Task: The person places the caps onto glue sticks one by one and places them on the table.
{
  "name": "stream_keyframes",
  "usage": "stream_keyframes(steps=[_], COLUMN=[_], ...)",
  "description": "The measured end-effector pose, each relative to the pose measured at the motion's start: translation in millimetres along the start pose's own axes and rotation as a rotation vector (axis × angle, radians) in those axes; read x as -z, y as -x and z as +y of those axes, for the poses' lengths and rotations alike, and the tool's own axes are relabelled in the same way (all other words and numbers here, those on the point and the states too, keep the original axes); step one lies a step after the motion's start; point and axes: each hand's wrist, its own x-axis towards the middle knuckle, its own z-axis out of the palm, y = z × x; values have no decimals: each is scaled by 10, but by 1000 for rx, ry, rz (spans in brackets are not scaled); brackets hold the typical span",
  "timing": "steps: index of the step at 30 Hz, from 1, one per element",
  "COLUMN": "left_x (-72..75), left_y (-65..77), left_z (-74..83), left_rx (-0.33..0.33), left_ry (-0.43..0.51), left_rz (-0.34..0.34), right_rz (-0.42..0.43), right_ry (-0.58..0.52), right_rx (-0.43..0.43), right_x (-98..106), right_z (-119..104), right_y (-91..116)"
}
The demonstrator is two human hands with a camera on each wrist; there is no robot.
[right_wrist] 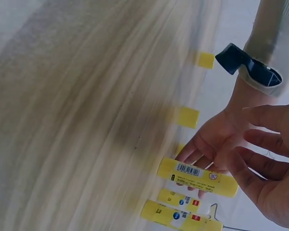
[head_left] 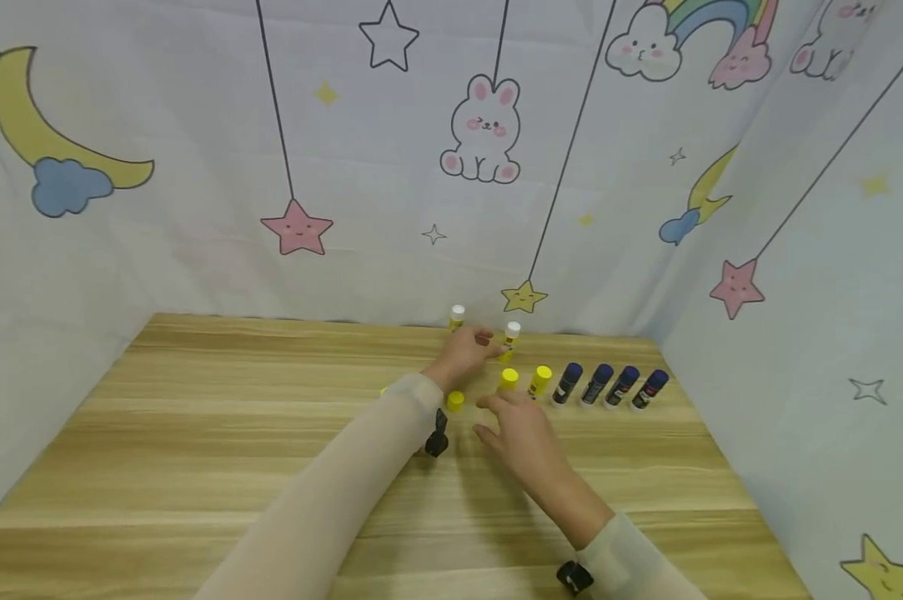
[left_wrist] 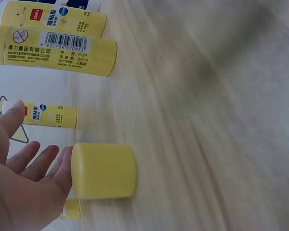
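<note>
My left hand (head_left: 462, 354) reaches to the back of the table, its fingers apart beside an upright yellow glue stick with a white cap (head_left: 511, 342). In the left wrist view its thumb overlaps the white end of that glue stick (left_wrist: 53, 116), and a loose yellow cap (left_wrist: 103, 171) stands close in front of the fingers. Nearer to me, my right hand (head_left: 524, 437) hovers with loosely bent fingers by a yellow-capped glue stick (head_left: 509, 380). In the right wrist view the fingertips are right at the top of this glue stick (right_wrist: 197, 176).
Another yellow glue stick (head_left: 539, 381) stands to the right, followed by a row of several dark blue-capped glue sticks (head_left: 597, 385). A white-capped glue stick (head_left: 458, 316) is at the back edge. A yellow cap (head_left: 455, 402) sits by my left wrist. A patterned curtain (head_left: 376, 275) hangs behind the table.
</note>
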Motion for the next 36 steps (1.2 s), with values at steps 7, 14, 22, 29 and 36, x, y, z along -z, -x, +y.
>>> stream_keyframes(steps=[7,14,22,29,36], left_x=[-112,-149,-133,-139,-15], left_y=[-127,-222,-254,-278,-176], left_z=[8,-33,2,3,36], left_rx=[20,20,-3,-57,-92], left_ry=[31,-1,-56,-31,34], left_rz=[-21,-13,-14,-35,-68], right_rz=[-5,-45,-53,-56,-67], right_ry=[-32,-61,-70,-57,-54], right_rx=[-24,-21,-47,-71,-66], right_x=[-32,-68,-94,-82,-91], right_z=[56,27,53,95,147], right_y=[90,152,166,163,132])
